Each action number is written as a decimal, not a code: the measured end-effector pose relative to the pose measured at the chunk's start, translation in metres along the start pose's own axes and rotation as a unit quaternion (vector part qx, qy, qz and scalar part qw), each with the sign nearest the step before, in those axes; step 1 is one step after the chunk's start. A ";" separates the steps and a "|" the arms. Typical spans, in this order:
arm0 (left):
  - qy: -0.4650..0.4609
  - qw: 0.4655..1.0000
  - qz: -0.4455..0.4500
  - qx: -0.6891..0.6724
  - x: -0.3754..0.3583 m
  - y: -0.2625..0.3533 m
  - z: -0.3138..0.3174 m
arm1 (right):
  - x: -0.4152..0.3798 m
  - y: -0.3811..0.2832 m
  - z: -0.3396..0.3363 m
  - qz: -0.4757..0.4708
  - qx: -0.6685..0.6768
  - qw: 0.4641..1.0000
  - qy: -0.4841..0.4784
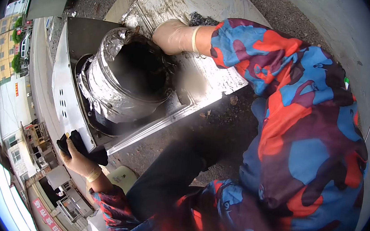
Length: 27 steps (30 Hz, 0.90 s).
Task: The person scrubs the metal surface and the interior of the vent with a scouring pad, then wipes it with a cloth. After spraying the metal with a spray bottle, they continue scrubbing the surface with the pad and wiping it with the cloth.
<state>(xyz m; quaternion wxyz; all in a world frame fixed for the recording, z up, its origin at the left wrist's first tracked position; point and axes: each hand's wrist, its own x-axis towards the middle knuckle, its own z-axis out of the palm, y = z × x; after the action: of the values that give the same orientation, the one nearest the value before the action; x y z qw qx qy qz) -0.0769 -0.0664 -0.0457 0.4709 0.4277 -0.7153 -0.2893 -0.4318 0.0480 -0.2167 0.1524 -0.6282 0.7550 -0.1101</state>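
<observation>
A boxy metal housing (67, 90), which looks like a range hood, lies on the ground in front of me, its surface greasy in places. A wide round duct collar (103, 77) wrapped in crinkled silver foil rises from it, its opening dark. My left hand (77, 159), in a thin translucent glove, grips a bunched black cloth (84, 142) at the housing's near left corner. Beyond the collar, my right hand (171, 37), gloved too, reaches down beside the rim close over the metal sheet; its fingers are hidden.
A smeared metal sheet (201, 2) extends to the right of the collar. My bent knee in dark trousers (167, 172) is close to the housing's near edge. Gravelly ground (234, 120) lies below. Buildings, a parked vehicle (25, 44) and a red banner (50, 221) stand across the road.
</observation>
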 end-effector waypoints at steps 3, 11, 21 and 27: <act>0.022 1.000 -0.001 -0.010 -0.002 0.003 0.005 | 0.030 0.012 -0.002 -0.006 -0.027 0.995 0.096; 0.023 1.000 -0.008 0.005 -0.003 0.002 0.002 | 0.001 0.001 -0.009 -0.008 0.005 1.000 0.012; 0.028 0.998 -0.002 0.051 -0.003 0.001 0.001 | 0.062 0.020 0.007 0.051 -0.047 0.979 0.190; 0.028 1.000 0.002 0.003 -0.003 0.002 0.003 | -0.013 -0.002 -0.014 -0.012 0.041 0.999 0.011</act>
<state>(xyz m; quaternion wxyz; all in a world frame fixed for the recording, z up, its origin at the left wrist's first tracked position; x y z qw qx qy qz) -0.0800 -0.0627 -0.0468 0.4903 0.4360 -0.7031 -0.2742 -0.4333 0.0598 -0.2017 0.1684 -0.6294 0.7438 -0.1494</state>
